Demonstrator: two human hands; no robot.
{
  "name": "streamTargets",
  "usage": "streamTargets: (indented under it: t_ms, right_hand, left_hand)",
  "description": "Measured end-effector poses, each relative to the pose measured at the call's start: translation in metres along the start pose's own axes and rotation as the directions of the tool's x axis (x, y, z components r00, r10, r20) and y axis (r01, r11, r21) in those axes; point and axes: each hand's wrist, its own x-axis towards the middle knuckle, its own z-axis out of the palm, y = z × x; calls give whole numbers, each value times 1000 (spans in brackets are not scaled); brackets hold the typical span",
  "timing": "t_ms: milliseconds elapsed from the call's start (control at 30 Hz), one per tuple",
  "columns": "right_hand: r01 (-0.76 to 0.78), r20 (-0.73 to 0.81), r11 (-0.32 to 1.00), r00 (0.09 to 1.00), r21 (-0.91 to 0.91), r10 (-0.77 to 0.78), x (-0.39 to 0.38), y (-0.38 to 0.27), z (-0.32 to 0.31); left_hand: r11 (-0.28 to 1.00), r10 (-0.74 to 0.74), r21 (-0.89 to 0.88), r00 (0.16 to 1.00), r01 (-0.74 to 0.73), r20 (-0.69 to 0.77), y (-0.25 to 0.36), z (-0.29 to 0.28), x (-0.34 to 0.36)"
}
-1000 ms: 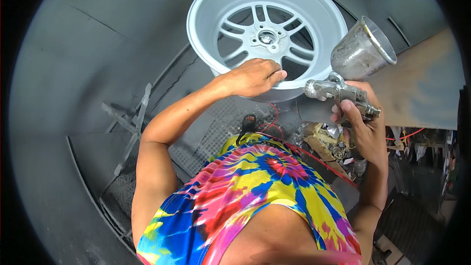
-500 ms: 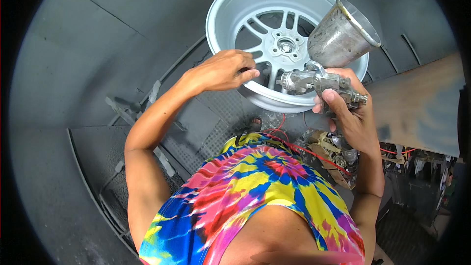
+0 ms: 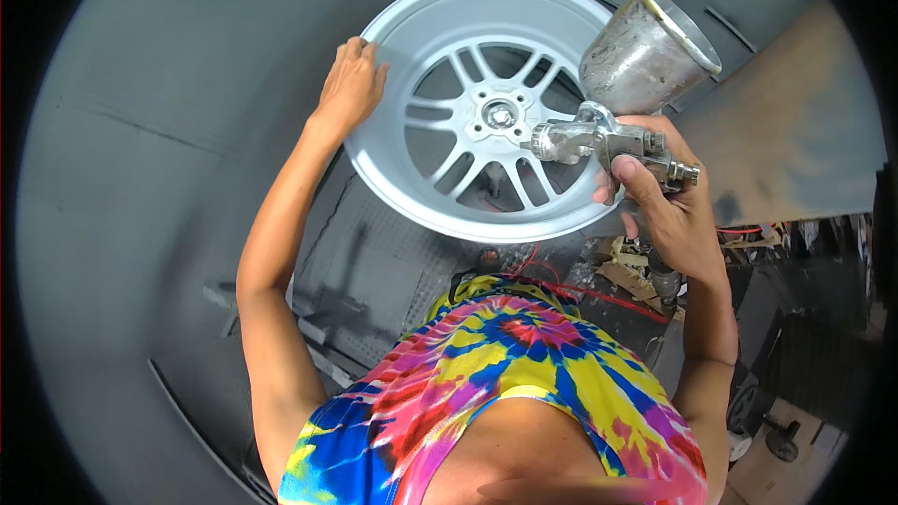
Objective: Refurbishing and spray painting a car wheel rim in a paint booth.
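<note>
A silver-white wheel rim [image 3: 479,116] with paired spokes is in front of me, its open barrel side toward me. At its left edge, my left hand [image 3: 352,86] has its fingers curled over the lip. My right hand [image 3: 669,220] is wrapped round a metal spray gun [image 3: 571,142], whose nozzle points left across the wheel's face, over the right spokes. On top of the gun a dented, paint-stained metal cup [image 3: 638,58] leans to the right, covering part of the wheel's right edge. What supports the wheel underneath is hidden.
Grey walls [image 3: 140,65] enclose the left and far sides. To the right stands a brownish panel [image 3: 781,122] with grey overspray. A red hose [image 3: 613,300] runs along the floor beside cardboard scraps [image 3: 629,273]. Grey metal bars lie at lower left, behind my left arm.
My left hand has gone from the near-left part of the lip to the far-left edge. The wheel appears turned and lower left in view. The gun remains in my right hand, its cup slightly higher.
</note>
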Motion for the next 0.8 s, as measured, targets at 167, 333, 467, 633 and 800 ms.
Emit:
streamTargets:
  t_ms: [167,333,467,633,800]
  right_hand:
    - [-30,-209,995,978,-98,9,-20,-18,-1]
    - [-59,-350,993,937,-103,19,-39,-24,2]
    - [-83,-373,990,927,-113,36,-37,-26,7]
    - [-72,-377,985,926,-158,8,-35,-18,-9]
    - [-181,-143,977,976,-109,165,-28,-23,-5]
  left_hand:
    - [961,61,274,996,-40,-68,7,71,108]
    - [968,156,211,984,-134,-88,106,120,185]
    - [841,452,-229,869,-490,-200,202,154,171]
    - [228,717,-953,697,-201,24,253,40,36]
    - [284,857,-896,509,-342,78,193,-27,-54]
